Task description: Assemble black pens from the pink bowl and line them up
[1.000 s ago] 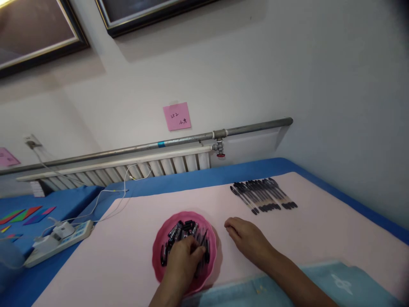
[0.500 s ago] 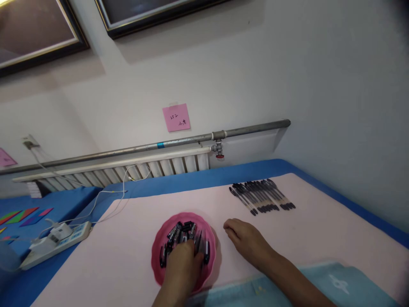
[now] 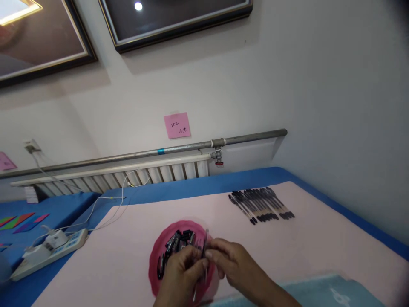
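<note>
My left hand [image 3: 182,275]: pinching a slim pen part [image 3: 204,249], blurred, over the bowl's right side. My right hand [image 3: 233,262]: fingertips closed on it too, presumably to steady it. Bowl [image 3: 154,260]: scalloped rim, seemingly keeping loose pen parts [image 3: 174,244] together. Pens [image 3: 260,204]: aligned, apparently for order. Pink sheet [image 3: 306,247]: bare between pens and right forearm.

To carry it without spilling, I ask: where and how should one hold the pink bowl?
The pink bowl is probably best held by its wavy rim, fingers coming from the left: that edge is uncovered, while the left hand blocks part of the near side and the right hand the right.
</note>
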A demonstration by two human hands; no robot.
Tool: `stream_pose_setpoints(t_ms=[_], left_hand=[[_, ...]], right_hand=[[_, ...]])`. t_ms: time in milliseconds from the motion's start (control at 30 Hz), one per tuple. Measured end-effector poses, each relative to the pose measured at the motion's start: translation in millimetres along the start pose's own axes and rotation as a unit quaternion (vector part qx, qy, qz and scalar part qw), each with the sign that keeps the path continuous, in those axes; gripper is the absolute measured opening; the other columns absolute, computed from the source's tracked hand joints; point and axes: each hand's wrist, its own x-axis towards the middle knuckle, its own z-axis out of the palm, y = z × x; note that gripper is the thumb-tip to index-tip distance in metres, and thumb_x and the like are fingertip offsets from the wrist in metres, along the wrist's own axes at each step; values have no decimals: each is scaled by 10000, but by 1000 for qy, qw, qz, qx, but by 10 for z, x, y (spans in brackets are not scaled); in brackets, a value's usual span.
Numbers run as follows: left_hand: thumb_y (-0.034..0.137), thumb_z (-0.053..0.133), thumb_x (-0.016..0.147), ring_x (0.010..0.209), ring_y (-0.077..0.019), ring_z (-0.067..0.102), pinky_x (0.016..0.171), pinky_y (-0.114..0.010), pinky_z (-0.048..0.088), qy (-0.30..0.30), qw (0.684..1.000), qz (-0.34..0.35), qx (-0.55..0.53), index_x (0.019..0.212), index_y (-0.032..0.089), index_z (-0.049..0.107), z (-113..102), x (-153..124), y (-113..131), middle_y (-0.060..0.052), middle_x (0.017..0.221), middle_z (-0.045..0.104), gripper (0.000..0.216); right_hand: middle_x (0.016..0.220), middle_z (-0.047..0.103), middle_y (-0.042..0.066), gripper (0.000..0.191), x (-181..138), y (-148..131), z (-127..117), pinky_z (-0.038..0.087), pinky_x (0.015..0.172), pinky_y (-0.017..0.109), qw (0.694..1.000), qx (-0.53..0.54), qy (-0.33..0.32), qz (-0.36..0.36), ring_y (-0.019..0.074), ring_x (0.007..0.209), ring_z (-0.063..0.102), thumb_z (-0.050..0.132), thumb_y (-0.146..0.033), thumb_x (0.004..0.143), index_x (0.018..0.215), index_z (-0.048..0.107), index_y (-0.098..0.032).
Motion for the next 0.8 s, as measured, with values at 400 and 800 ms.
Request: stream_pose_setpoints(t_ms=[400,800], left_hand=[[449,631,702,464,-64,399,467,-204,296,-28,988,-20,-148,702,147,599,-50,-21,26,41,528,510,303],[305,750,625,481,-55,490,436,-158,375,80,902,-59,-420,812,149,647,-148,40,91,36,589,561,265]], right_hand=[[512,518,-56,295,119,228,-54,265,327,162,970,213,97,60,61,365,401,503,-472,802,712,519,-191],[429,436,-80,293,41,109,-32,213,350,165,988,132,-34,68,48,348,335,508,-426,807,641,510,-185]])
